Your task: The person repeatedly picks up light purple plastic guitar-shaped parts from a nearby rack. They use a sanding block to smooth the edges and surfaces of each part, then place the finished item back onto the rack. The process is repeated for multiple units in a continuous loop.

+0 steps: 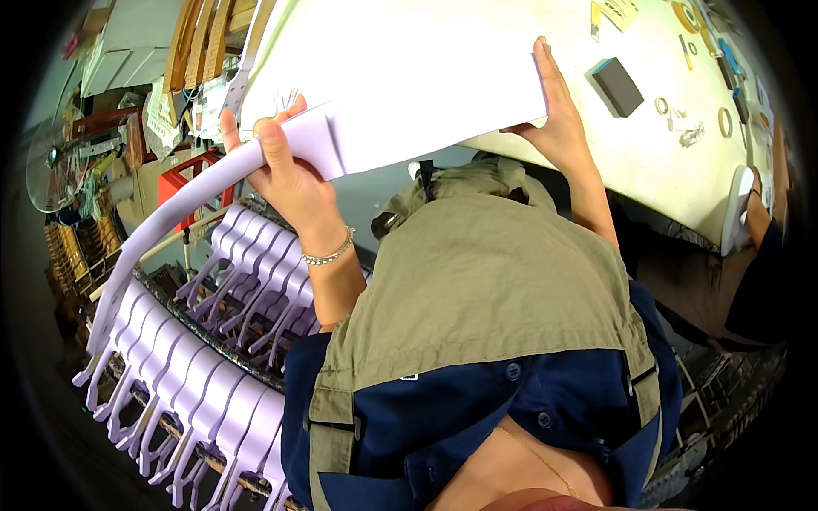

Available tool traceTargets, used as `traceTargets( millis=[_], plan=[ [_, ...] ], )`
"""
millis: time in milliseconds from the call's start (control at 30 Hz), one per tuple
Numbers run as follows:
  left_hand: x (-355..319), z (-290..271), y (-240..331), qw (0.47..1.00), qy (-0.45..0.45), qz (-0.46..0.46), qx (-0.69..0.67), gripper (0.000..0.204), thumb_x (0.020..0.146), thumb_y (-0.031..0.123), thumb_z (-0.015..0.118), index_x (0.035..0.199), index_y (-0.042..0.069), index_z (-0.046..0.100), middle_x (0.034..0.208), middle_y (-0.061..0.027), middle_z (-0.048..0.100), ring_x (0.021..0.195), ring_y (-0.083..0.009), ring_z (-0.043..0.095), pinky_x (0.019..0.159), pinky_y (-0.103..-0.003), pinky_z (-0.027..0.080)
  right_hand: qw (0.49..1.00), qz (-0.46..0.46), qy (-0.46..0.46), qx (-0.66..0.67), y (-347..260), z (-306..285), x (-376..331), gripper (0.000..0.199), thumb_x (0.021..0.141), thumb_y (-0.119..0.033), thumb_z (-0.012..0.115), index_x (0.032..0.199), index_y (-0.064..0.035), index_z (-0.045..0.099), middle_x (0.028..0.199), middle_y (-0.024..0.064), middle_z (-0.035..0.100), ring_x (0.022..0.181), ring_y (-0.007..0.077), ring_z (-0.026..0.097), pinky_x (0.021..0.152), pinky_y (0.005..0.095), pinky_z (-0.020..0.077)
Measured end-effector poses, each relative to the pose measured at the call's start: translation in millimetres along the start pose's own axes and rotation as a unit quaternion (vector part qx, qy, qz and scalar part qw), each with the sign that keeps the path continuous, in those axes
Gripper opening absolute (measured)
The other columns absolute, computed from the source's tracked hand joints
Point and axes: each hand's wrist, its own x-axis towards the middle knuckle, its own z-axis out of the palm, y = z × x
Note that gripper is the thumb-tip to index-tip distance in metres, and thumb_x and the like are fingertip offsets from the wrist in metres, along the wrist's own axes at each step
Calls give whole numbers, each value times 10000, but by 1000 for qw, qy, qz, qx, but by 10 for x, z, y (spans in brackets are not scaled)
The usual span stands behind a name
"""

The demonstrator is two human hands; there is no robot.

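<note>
A long lilac piece, which looks like an unstrung guitar, spans both my hands. Its narrow neck [183, 192] runs down to the left, with small holes near the end, and its broad panel [426, 102] is washed out to white by the light. My left hand [294, 187] grips the thick joint where neck meets panel, thumb on top and fingers partly hidden behind. At the panel's right edge, my right hand [558, 128] holds on with fingers stretched along the side and thumb at the lower corner.
A rack of several lilac painted pieces [196, 375] stands at my left. The pale table [648, 162] bears a dark sanding block [618, 87], tape rolls [724, 122] and a yellow cutter [596, 21]. At the right, another person's hand [757, 209] touches a white object. A fan [55, 157] stands far left.
</note>
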Motion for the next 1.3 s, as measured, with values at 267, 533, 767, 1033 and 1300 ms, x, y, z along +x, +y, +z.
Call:
traceTargets(
  millis=[267, 533, 767, 1033, 1300],
  plan=[
    [-71, 452, 74, 983, -146, 96, 48, 747, 869, 165, 639, 1385, -43, 141, 887, -118, 639, 864, -160, 598, 846, -264, 429, 985, -78, -6, -155, -288, -85, 95, 1074, 502, -200, 849, 1414, -96, 292, 1461, 109, 300, 1357, 293, 263, 1083, 471, 267],
    [-144, 688, 158, 976, -197, 85, 41, 784, 854, 140, 654, 1376, -49, 101, 890, -130, 632, 866, -202, 618, 843, -311, 448, 958, -82, -24, 275, -621, -122, 186, 1112, 579, -474, 808, 1433, -48, 237, 1466, 165, 277, 1361, 323, 250, 1094, 402, 228],
    [-54, 489, 65, 976, -182, 112, 51, 730, 878, 134, 609, 1383, -38, 111, 844, -129, 639, 845, -210, 629, 827, -286, 442, 978, -71, 6, -198, -122, -139, 25, 1079, 551, -521, 767, 1433, -150, 269, 1454, 82, 329, 1347, 263, 298, 1096, 500, 211],
    [187, -217, -227, 983, -119, -9, -137, 393, 817, 117, 578, 1182, 24, 467, 972, -106, 593, 937, -351, 610, 950, -517, 437, 941, 205, -96, 252, 990, 197, -378, 865, 704, -390, 770, 1368, -14, 364, 1352, 229, 421, 1307, 323, 355, 1059, 459, 285],
    [428, -725, -319, 976, 69, -171, -118, 556, 894, 355, 556, 1328, 60, 370, 1265, -66, 517, 1187, -270, 484, 973, -469, 439, 884, 158, -73, 433, 260, 299, -151, 938, 832, -743, 153, 1436, -29, 218, 1449, 147, 290, 1349, 285, 259, 1087, 418, 213]
  ],
)
